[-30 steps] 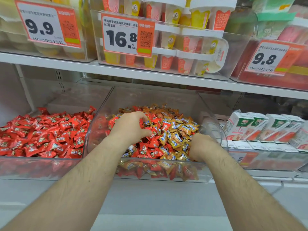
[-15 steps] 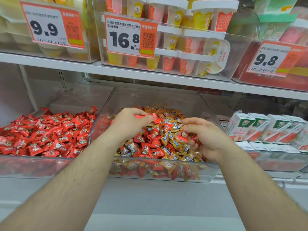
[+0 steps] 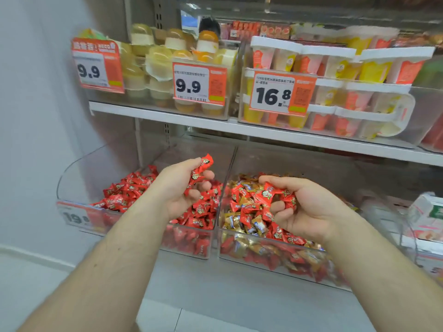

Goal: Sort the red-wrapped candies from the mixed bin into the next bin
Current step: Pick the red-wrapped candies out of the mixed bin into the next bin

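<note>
While the left hand (image 3: 178,188) holds red candies (image 3: 200,172) over the red bin (image 3: 134,212), and the right hand (image 3: 309,207) maybe three over the mixed bin (image 3: 275,250), dropping comes next.

The lower shelf (image 3: 215,286) carries two clear plastic bins side by side, walls touching: the left bin (image 3: 72,178) filled with red-wrapped candies (image 3: 127,190), the right bin (image 3: 275,250) with mixed red and gold candies (image 3: 244,212). Small cartons (image 3: 426,216) stand further right.

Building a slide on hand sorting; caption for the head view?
Left hand holds red candies over the red bin; right hand holds more over the mixed bin.
</note>
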### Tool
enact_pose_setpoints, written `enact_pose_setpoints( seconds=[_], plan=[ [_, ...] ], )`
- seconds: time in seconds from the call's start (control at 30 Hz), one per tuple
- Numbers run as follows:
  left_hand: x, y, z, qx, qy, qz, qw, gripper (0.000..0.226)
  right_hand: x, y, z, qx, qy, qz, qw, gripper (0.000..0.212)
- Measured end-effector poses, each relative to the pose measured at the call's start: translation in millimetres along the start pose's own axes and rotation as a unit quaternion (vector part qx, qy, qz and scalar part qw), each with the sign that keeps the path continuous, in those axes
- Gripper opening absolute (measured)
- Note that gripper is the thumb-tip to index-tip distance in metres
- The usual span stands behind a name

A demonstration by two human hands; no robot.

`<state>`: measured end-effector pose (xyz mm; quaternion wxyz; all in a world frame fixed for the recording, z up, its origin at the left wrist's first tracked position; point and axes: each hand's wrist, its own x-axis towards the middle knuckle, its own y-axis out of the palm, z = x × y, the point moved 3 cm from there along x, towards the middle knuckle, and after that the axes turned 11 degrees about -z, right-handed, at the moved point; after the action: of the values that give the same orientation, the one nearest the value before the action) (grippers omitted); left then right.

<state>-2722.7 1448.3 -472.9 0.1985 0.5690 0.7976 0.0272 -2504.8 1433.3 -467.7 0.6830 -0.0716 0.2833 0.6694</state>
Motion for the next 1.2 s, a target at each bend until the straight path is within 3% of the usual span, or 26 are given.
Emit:
enact_pose_setpoints(
  seconds=[0.13,0.23,0.33,0.5,0.63,0.87,1.0,1.2],
  plan=[
    [13.4,-38.7,4.0,0.063,-0.007,-0.052,0.997,0.011,6.2,57.6,5.7,-0.072,-0.004,0.016,0.997,0.014],
    [24.3,-55.6,5.9,0.119,0.031,-0.080,0.989,0.011,12.9,97.6,8.8,-0.096,-0.002,0.035,0.995,0.012],
    [31.0,-65.0,7.2,0.170,0.076,-0.092,0.978,0.019,23.0,123.4,6.8,-0.101,-0.002,0.022,0.995,0.027],
    [37.5,-70.7,6.8,0.159,0.096,-0.116,0.976,0.015,33.7,139.2,1.5,-0.104,0.001,0.014,0.994,0.061],
    [37.6,-71.4,6.1,0.187,0.114,-0.115,0.969,0.039,37.1,134.7,-1.7,-0.118,-0.002,0.011,0.993,0.072],
    [30.4,-55.1,7.8,0.231,0.144,-0.091,0.958,0.034,28.4,113.6,-2.4,-0.102,0.006,0.022,0.995,0.055],
    [17.8,-34.0,6.0,0.228,0.204,-0.084,0.948,0.021,16.7,91.5,2.1,-0.056,-0.019,0.020,0.998,0.035],
    [-21.2,14.0,3.0,0.284,0.373,-0.045,0.882,0.015,3.3,33.6,20.2,0.037,-0.076,-0.042,0.996,0.023]
  ],
)
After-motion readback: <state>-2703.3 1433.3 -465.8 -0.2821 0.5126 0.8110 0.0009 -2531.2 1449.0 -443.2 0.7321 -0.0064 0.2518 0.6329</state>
